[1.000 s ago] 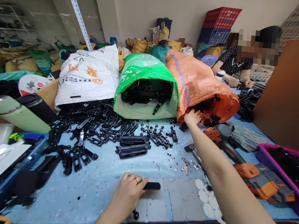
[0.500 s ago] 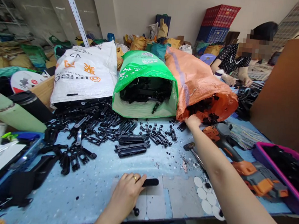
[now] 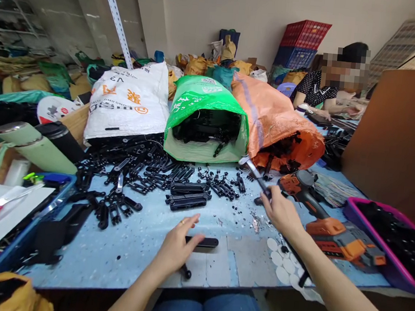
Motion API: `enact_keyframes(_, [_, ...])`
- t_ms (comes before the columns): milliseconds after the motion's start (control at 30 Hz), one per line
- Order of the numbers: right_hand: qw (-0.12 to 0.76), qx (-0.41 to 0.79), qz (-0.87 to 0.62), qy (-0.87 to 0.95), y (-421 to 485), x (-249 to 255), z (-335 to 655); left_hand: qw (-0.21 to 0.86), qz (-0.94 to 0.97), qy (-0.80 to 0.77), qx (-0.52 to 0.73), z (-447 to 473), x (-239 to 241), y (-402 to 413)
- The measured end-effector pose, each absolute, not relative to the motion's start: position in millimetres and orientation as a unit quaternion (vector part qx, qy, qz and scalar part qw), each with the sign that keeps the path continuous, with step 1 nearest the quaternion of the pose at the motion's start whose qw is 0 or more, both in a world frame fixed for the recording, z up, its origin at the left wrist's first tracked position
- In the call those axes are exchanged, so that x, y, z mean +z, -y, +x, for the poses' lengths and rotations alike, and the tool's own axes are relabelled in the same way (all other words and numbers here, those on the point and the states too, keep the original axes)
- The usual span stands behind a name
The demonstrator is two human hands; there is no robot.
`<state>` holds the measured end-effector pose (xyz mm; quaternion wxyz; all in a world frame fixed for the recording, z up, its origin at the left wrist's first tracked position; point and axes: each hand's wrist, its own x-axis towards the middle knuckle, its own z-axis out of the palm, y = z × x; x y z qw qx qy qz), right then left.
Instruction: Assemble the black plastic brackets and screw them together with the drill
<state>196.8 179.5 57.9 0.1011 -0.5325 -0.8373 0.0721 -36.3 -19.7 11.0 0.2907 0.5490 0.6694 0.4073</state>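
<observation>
One tool (image 3: 256, 173), pointing forward-left | right hand (image 3: 283, 212) grips it | left hand (image 3: 177, 245) loosely spread

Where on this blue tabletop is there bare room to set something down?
Widest: blue tabletop between the flat black pieces and the left hand, bare but for a black speck. Smaller: the grey patch between the black bar and the white discs. Crowded: in front of the green sack, with loose black parts, and at right around the power tool.
</observation>
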Motion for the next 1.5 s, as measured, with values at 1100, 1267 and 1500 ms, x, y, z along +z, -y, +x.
enact_keyframes(1100, [-0.057,0.087,-0.181,0.978,-81.1,4.7,208.9,0.151,0.742,-0.634,0.159,1.1,-3.0,11.1])
enact_keyframes(1267, [-0.044,0.089,-0.202,0.974,-76.1,3.4,205.5,0.144,0.756,-0.619,0.158,-0.9,-1.3,8.4])
enact_keyframes(1500, [0.026,-0.009,-0.196,0.980,-68.9,19.8,194.0,0.123,0.735,-0.630,0.221,-4.6,-8.2,15.4])
